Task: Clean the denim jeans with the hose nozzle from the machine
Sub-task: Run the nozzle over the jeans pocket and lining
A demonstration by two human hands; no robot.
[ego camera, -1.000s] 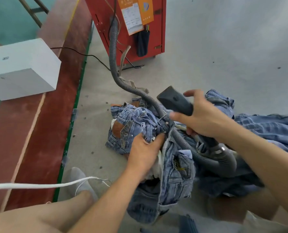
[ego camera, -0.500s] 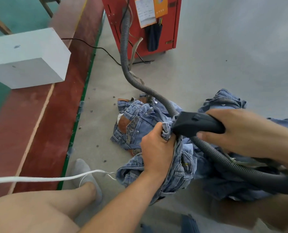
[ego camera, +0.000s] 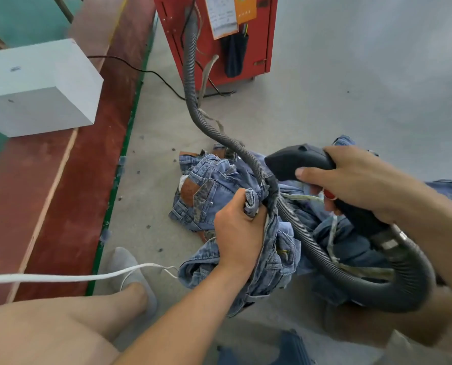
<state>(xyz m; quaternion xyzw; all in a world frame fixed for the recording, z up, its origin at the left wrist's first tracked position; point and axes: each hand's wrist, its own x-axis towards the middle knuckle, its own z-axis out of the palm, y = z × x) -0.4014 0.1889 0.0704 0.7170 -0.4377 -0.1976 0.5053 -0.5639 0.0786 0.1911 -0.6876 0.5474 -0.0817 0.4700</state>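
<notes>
Jeans [ego camera: 269, 248] bunched in my left hand [ego camera: 239, 233], right hand [ego camera: 356, 185] gripping the nozzle [ego camera: 298, 162] just off the fabric. Mid-clean, I reckon; next I'd bring its mouth onto the denim.

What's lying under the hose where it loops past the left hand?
Under the hose lie crumpled denim jeans, a bunch gripped by the left hand. The floor beneath that pile is covered.

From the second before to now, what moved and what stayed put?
The right hand swung the nozzle down against the bunched jeans half a second ago, then drew it slightly back. The left hand closed from resting on the denim to gripping a fold. The hose still runs to the red machine.
</notes>
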